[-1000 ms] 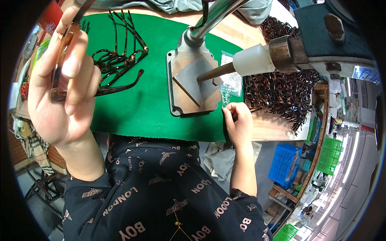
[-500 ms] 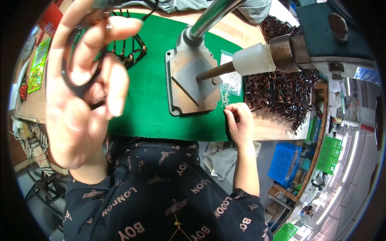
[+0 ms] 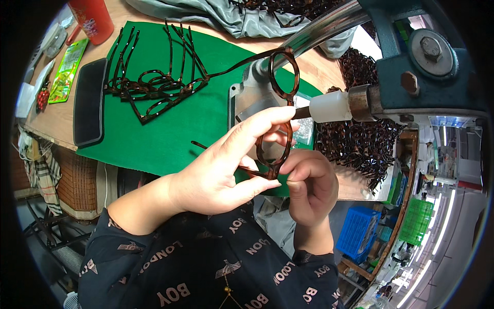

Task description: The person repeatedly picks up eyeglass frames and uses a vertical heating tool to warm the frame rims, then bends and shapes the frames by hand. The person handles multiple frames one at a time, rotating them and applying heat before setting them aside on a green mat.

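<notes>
My left hand (image 3: pixel 216 167) grips a brown tortoiseshell eyeglass frame (image 3: pixel 289 97), held upright on its side in front of the press, with its temples spread apart. Its fingers and thumb close around the lower rim. Close against the frame's lower end, my right hand (image 3: pixel 312 188) is closed in a pinch; whatever lies between its fingertips is too small or hidden. Behind the frame stands a bench press (image 3: pixel 381 98) with a white collar (image 3: pixel 331 106) and a metal rod. A clear bag of tiny transparent pieces (image 3: pixel 307 131) lies partly hidden beyond my hands.
Several tortoiseshell frames (image 3: pixel 146 92) lie stacked on the green mat (image 3: pixel 154 144). A dark phone (image 3: pixel 90 103), green packet (image 3: pixel 67 72) and red cup (image 3: pixel 95 20) are at left. A large heap of frames (image 3: pixel 355 141) sits at right; a blue crate (image 3: pixel 360 226) stands below.
My left hand has brought the eyeglass frame from the upper left to the press. My right hand has risen from beside the small clear pieces to the frame. The view has shifted.
</notes>
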The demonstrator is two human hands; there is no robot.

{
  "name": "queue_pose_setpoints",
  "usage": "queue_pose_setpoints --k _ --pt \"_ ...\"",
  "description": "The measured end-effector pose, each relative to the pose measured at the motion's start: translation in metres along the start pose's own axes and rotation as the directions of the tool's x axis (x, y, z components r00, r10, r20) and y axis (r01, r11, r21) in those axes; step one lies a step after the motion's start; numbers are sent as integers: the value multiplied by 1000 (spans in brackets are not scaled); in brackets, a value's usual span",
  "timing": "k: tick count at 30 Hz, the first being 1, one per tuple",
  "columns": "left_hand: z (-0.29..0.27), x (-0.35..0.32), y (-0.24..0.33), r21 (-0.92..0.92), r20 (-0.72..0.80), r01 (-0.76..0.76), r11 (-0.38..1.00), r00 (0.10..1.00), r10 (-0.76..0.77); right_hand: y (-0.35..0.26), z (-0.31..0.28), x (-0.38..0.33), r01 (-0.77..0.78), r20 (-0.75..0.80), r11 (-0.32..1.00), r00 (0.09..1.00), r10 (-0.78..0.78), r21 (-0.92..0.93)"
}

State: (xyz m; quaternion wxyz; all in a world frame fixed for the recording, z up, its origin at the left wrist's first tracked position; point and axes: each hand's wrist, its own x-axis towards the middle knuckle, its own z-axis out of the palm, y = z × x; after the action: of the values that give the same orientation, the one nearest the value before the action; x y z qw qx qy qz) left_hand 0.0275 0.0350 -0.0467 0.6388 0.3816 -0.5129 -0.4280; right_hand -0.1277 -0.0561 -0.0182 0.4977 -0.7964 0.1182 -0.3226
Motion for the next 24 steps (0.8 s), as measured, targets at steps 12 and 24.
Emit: queue_pose_setpoints --k 12,24 --pt "-2 1 5 89 8 -14 996 1000 14 -1 -5 12 154 132 965 983 -128 -212" --pt "0 3 6 5 11 8 1000 1000 -9 -1 -12 10 -211 142 967 971 191 145"
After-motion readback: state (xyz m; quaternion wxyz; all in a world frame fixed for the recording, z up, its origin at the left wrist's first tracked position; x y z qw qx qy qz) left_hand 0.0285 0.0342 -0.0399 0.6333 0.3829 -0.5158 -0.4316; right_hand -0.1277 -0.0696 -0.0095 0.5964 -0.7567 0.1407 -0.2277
